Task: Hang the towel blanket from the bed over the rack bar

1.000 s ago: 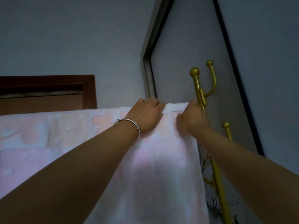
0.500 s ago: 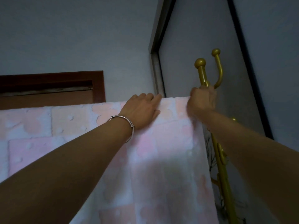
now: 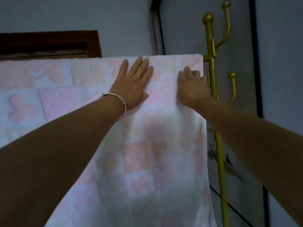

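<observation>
The pink and white patchwork towel blanket [image 3: 147, 161] hangs draped over a horizontal bar, which the cloth hides; its top fold runs across the view. My left hand [image 3: 132, 82], with a silver bangle on the wrist, lies flat with fingers spread on the front of the blanket just under the fold. My right hand [image 3: 192, 86] rests on the blanket near its right edge, fingers curled against the cloth. Whether it pinches the fabric cannot be made out.
A gold coat rack post [image 3: 211, 66] with knobbed hooks stands just right of the blanket's edge. Behind it is a grey door with a dark frame [image 3: 155, 30]. A dark wooden frame [image 3: 49, 41] shows above the blanket at left.
Both hands slid down from the top fold onto the blanket's front face. My left hand opened flat. The view tilted downward, so more of the hanging blanket shows.
</observation>
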A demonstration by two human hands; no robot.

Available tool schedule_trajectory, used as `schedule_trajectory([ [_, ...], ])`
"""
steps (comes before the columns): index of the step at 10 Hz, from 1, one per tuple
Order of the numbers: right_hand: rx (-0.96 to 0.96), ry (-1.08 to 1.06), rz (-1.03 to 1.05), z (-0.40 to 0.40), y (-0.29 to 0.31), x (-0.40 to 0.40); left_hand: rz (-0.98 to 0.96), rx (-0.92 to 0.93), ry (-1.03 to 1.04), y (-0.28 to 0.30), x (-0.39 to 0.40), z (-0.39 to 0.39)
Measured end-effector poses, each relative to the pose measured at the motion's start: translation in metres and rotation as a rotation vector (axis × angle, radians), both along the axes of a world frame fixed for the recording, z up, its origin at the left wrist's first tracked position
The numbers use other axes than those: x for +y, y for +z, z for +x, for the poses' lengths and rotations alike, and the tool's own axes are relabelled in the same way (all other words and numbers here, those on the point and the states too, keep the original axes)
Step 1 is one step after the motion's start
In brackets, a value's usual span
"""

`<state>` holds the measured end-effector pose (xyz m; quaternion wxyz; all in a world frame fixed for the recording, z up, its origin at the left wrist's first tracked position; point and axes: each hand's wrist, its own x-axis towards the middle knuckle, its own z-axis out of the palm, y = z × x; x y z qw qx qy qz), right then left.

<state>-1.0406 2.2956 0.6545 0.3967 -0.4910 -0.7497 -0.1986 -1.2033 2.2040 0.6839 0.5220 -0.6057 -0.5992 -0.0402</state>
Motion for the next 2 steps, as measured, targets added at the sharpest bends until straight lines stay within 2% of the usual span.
schedule_trajectory([
  [2, -0.161, 0.033, -0.140, -0.028, -0.041, -0.050, -0.090, -0.034, 0.045, -0.041, -0.069, -0.048],
])
